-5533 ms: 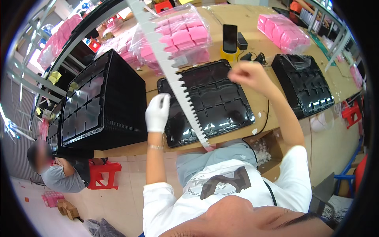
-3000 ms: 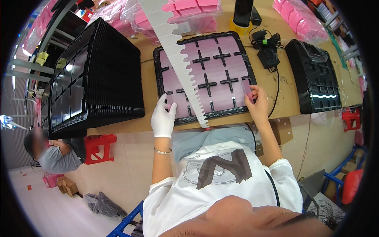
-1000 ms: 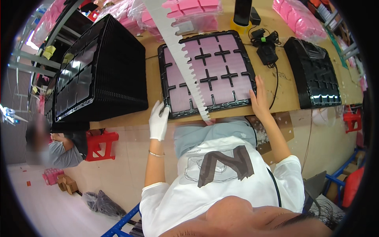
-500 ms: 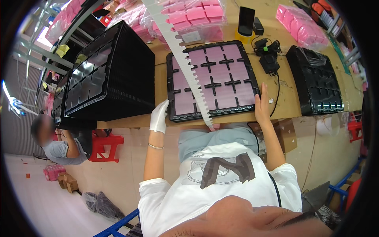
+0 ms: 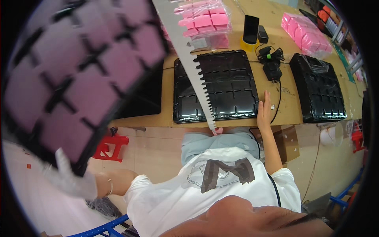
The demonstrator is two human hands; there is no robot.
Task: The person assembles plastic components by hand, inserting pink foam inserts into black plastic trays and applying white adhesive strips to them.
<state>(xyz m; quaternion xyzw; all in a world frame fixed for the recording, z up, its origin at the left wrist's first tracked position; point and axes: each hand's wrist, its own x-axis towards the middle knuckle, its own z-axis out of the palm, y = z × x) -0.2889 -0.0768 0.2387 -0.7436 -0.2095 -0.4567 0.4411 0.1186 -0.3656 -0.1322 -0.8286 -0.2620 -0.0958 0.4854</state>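
Observation:
My left hand (image 5: pixel 75 181), in a white glove, grips the lower corner of a black plastic tray (image 5: pixel 58 94) with pink pieces in its compartments. This tray is raised and tilted at the left, close to the camera and blurred. On the table lies another black tray (image 5: pixel 229 85), with no pink pieces showing in it. Beside its right edge rests my bare right hand (image 5: pixel 264 110), fingers stretched out and holding nothing. A white toothed strip (image 5: pixel 193 65) crosses in front of the view and hides part of the table tray.
At the right stands a stack of black trays (image 5: pixel 319 89). Bagged pink pieces (image 5: pixel 207 23) lie at the back, with another pink bundle (image 5: pixel 306 33) farther right. A phone (image 5: pixel 250 29) stands on a yellow roll (image 5: pixel 248 46) near a cabled black adapter (image 5: pixel 272 72). A red stool (image 5: pixel 112 147) is below left.
My left hand has lifted the tray with pink pieces off the table and swung it up to the left, exposing the black tray beneath. My right hand has stayed near the table tray's edge.

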